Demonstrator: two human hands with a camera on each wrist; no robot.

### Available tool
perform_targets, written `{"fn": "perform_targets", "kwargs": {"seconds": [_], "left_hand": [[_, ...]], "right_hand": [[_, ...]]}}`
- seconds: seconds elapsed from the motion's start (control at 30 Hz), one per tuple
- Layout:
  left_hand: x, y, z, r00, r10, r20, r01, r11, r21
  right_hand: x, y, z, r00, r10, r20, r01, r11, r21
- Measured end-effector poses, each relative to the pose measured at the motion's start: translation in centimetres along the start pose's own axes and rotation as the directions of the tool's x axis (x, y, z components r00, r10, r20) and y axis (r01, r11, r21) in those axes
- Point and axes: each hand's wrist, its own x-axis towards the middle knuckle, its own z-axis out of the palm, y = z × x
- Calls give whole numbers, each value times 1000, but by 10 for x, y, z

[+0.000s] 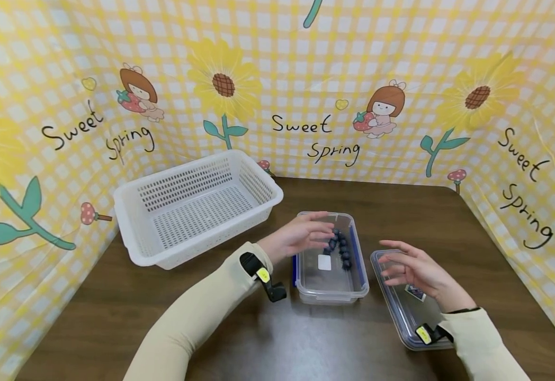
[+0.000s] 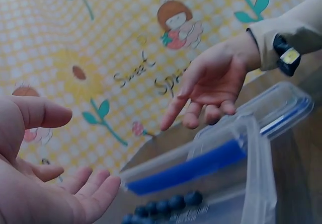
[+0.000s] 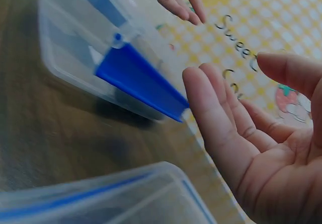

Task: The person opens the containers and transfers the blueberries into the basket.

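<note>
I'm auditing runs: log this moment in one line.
left hand: empty, over box | right hand: empty, over lid | dark balls: in box

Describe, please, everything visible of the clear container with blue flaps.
The clear container looks plastic, rectangular, with rounded corners and blue flaps along both long sides. It stands upright, open, on the brown table, holding dark-blue balls and showing a white square patch. The left hand is over it; contact is unclear.
</note>
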Motion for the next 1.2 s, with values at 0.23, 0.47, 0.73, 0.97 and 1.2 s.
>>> {"fn": "perform_targets", "kwargs": {"seconds": [0.23,0.47,0.73,0.97,1.2], "left_hand": [[1,-2,-22,1000,-22,-19,23,996,91],[9,-3,-26,999,-39,-20,42,992,121],[25,-6,-14,994,-100,-39,106,967,230],[34,-13,-1,981,-164,-100,190,900,392],[41,-23,9,960,-223,-169,276,849,451]], "right_hand": [[18,13,9,996,89,-29,-91,993,-79],[26,23,10,994,111,-8,-112,989,-98],[27,28,12,989,141,-52,-145,986,-84],[27,27,12,992,123,-40,-125,990,-61],[27,28,11,991,124,-43,-126,991,-51]]}}
